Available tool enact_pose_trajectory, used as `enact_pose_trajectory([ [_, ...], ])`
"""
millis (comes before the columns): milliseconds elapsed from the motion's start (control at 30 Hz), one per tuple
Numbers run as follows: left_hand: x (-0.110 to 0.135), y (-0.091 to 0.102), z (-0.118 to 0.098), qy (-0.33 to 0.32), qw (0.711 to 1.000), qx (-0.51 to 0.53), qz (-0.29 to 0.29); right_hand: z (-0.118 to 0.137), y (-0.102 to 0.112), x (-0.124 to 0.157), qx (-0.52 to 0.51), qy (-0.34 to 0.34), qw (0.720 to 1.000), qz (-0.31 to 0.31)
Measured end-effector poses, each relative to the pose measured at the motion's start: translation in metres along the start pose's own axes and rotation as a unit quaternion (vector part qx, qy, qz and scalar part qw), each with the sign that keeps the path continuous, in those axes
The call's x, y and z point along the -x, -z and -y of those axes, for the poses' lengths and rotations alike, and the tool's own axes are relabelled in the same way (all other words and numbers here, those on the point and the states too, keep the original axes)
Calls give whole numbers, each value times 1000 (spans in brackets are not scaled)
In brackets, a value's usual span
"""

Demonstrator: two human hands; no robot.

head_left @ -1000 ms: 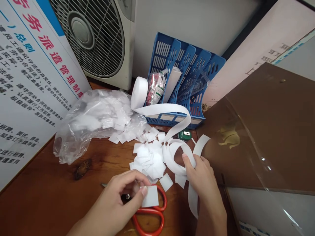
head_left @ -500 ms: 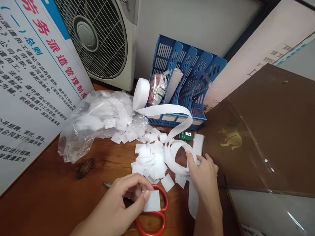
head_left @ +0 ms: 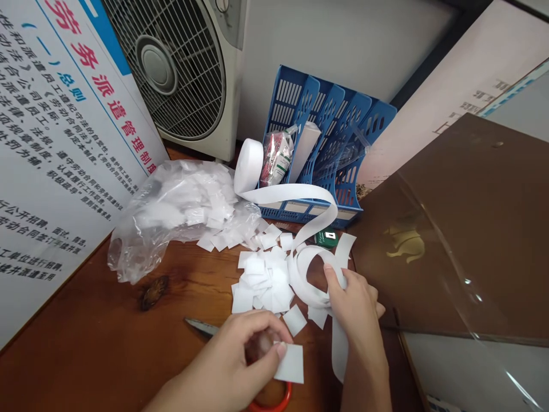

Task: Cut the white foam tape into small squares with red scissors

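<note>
Near the desk (head_left: 86, 343) front edge, left hand (head_left: 240, 355) pinches a flat white square (head_left: 290, 363) w/ thumb & fingers; right hand (head_left: 355, 309) grips the curling white strip (head_left: 313, 269) running back to its roll (head_left: 249, 166). Scissors (head_left: 270, 400) mostly hidden under left hand, only blade tip & red handle bit show

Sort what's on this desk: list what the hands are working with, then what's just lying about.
In hand:
left hand pinching a cut white square
right hand gripping the white strip
scissors
tape roll
pile of squares

Lying about:
fan
blue file rack
plastic bag
brown board
</note>
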State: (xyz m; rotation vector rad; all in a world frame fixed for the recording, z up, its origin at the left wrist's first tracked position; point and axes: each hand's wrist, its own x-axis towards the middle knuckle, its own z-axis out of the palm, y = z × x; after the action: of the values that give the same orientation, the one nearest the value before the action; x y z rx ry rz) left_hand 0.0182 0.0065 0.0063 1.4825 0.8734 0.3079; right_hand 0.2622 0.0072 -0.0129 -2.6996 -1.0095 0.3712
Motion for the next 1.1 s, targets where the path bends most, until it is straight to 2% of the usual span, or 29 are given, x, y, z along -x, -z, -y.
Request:
enact_pose_trajectory([
  [267, -19, -15, -20, -20, 997, -11, 73, -4, 0, -1, -131, -6, 990, -49],
  [367, -28, -22, -17, -42, 995, -33, 83, -4, 13, 8, -178, 3, 978, -108],
  [467, -35, -31, -12, -59, 993, -33, 99, -4, 33, 20, -202, 29, 960, -194],
  [567, -38, -36, -10, -60, 991, -31, 112, 0, 53, 28, -211, 116, 919, -312],
  [667, -38, -34, -12, -47, 992, -28, 113, 5, 67, 33, -177, 230, 851, -438],
  [733, -37, -31, -15, -37, 994, -22, 102, 6, 70, 37, -157, 262, 826, -474],
  [800, -34, -27, -18, -31, 995, -8, 94, 4, 69, 42, -158, 266, 838, -450],
  [900, -29, -20, -18, -16, 995, 32, 92, 0, 59, 52, -182, 273, 867, -376],
  [1000, -20, -5, -8, 17, 993, 102, 65, -2, 41, 63, -213, 277, 872, -344],
  [1100, -8, 18, 7, 44, 981, 189, -2, -4, 15, 77, -242, 282, 870, -324],
])
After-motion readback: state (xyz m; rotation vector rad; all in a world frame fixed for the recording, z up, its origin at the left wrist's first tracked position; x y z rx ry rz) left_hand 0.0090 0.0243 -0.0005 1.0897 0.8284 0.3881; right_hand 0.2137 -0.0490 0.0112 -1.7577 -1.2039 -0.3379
